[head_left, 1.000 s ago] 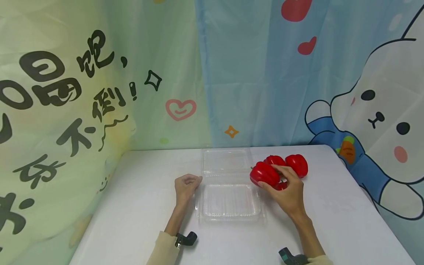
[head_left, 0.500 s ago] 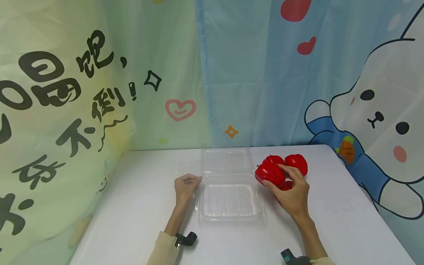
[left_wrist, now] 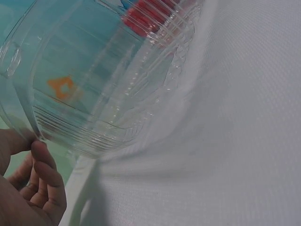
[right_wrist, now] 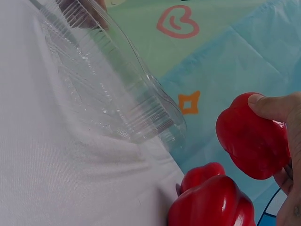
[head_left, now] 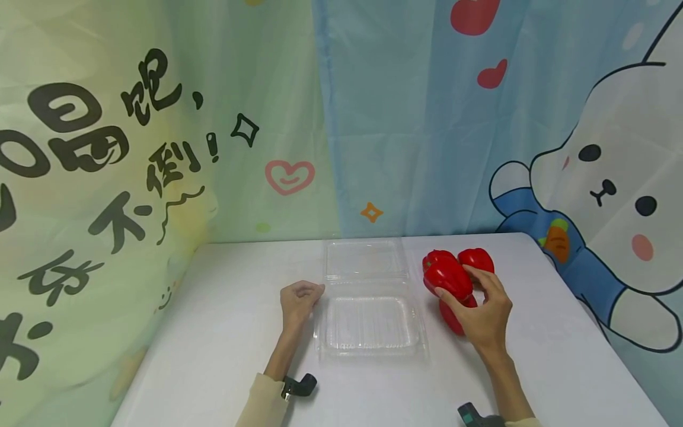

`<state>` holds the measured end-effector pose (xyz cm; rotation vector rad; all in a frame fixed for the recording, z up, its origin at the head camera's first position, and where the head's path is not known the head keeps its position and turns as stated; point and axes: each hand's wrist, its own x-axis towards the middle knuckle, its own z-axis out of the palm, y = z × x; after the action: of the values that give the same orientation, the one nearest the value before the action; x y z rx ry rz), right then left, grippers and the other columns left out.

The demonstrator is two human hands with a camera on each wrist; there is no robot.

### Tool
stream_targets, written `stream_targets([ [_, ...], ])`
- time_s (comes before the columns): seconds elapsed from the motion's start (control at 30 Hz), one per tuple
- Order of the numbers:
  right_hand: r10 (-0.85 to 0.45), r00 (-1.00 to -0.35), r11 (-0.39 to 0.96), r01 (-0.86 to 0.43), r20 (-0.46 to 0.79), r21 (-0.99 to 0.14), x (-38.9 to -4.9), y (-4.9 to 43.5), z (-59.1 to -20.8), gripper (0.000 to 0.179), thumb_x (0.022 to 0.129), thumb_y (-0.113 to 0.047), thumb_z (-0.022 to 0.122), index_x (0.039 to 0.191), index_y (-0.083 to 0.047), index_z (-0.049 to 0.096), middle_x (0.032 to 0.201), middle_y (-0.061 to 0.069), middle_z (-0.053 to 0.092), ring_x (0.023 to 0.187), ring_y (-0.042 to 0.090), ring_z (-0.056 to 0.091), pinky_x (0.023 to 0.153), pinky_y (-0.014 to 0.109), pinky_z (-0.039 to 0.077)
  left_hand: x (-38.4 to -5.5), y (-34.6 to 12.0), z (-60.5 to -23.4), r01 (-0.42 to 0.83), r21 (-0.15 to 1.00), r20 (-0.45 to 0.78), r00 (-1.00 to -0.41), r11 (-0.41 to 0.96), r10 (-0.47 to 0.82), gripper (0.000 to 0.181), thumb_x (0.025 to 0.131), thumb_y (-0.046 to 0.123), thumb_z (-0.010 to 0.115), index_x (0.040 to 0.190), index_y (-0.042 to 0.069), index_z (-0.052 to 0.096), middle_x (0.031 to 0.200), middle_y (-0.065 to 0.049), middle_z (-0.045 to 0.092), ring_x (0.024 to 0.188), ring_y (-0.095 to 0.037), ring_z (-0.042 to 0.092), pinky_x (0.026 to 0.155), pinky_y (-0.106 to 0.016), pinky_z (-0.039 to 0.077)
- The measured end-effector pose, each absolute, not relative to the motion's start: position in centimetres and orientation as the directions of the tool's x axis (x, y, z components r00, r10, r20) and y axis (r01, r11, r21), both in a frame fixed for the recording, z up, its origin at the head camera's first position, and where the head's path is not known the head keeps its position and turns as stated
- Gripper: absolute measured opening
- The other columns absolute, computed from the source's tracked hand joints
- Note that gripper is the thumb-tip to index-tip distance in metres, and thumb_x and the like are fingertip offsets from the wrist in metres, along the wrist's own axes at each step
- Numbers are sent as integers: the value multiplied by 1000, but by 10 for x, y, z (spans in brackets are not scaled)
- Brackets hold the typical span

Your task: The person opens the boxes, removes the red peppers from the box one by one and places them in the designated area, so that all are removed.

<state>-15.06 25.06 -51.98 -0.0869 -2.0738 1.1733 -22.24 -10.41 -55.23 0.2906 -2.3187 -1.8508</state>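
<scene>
My right hand (head_left: pixel 485 314) holds a red bell pepper (head_left: pixel 447 280) between thumb and fingers. The right wrist view shows this pepper raised off the table, with my thumb pressed on its skin. Another red bell pepper (head_left: pixel 451 319) lies below it, nearer me, and further ones sit behind it, partly covered. My left hand (head_left: pixel 300 303) pinches the left rim of a clear plastic clamshell container (head_left: pixel 373 323), thumb against forefinger. The container stands with its lid (head_left: pixel 365 260) folded back toward the far edge. No pepper lies inside it.
A white table (head_left: pixel 240 332) carries everything. A printed curtain (head_left: pixel 384 118) hangs right behind its far edge. In the head view, a red bell pepper (head_left: pixel 476 259) sits at the back right, just beyond my right hand's fingers.
My right hand has moved to the right with its pepper, away from the container. More of the pepper lying nearer me shows now. My left hand has kept its place.
</scene>
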Motion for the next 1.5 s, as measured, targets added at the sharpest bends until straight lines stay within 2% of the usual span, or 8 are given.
stream_targets([
  [0.3,445,-702,584,-244,557,-774,-148,255,-521,73,76,-12,99,143,-12,71,137,13,72,111,-5,61,97,5,47,-222,-104,-552,-54,974,3,-969,220,-247,17,91,19,85,88,3,79,76,-19,79,66,-16,67,70,-25,52],
  [0.6,480,-686,579,-221,548,-785,-144,259,-519,71,77,-11,98,143,-13,71,135,13,73,109,-5,61,96,4,47,-222,-103,-550,-47,974,12,-967,222,-256,18,90,17,85,89,1,79,76,-20,79,65,-17,66,66,-24,49],
  [0.8,507,-650,590,-218,566,-778,-141,264,-524,69,77,-12,98,141,-7,71,133,15,73,109,-5,61,97,5,47,-222,-103,-551,-42,976,13,-968,216,-249,17,90,17,85,88,1,79,76,-21,78,65,-17,66,65,-23,50],
  [1.07,547,-621,587,-194,562,-786,-137,272,-529,68,79,-13,97,142,-11,72,134,14,74,109,-6,62,97,5,47,-222,-104,-552,-37,974,19,-970,222,-243,19,90,18,85,89,0,79,76,-21,78,65,-19,68,64,-23,49],
  [1.2,561,-610,584,-189,560,-790,-135,275,-529,66,80,-13,96,141,-9,72,135,15,73,109,-6,61,98,6,47,-222,-105,-552,-36,972,23,-969,231,-245,18,91,18,85,89,1,79,75,-20,79,65,-19,68,65,-23,50],
  [1.5,632,-587,554,-114,506,-825,-132,279,-529,63,83,-19,95,142,-15,73,137,11,73,111,-7,58,94,14,47,-222,-106,-551,-44,977,7,-972,208,-236,15,91,17,84,89,4,80,78,-19,79,67,-16,67,69,-23,52],
])
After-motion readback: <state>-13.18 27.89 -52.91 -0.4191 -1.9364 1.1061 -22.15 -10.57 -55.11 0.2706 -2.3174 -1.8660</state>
